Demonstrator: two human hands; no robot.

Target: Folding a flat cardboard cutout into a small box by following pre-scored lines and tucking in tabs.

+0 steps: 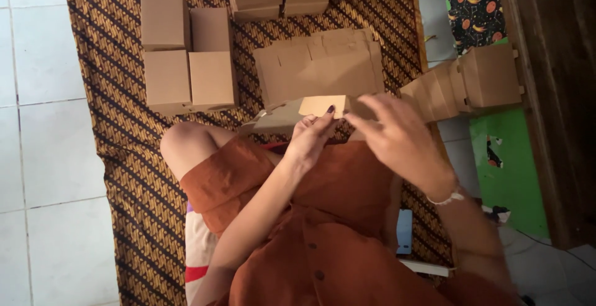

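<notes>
While sitting on the patterned batik cloth, I am folding a cardboard box blank above my knees.

I am holding it up off my lap so its flaps can bend freely: my left hand is pinching its flap with curled fingers, my right hand is pressing the edge with fingers spread. Finished boxes are sitting nearby, beside the stack of flat blanks.

A half-folded brown cardboard box sits tilted over the lap, one pale flap turned up at its top edge. It lies on its side, long and flat, just in front of the stack of flat cardboard sheets on the patterned cloth.
</notes>
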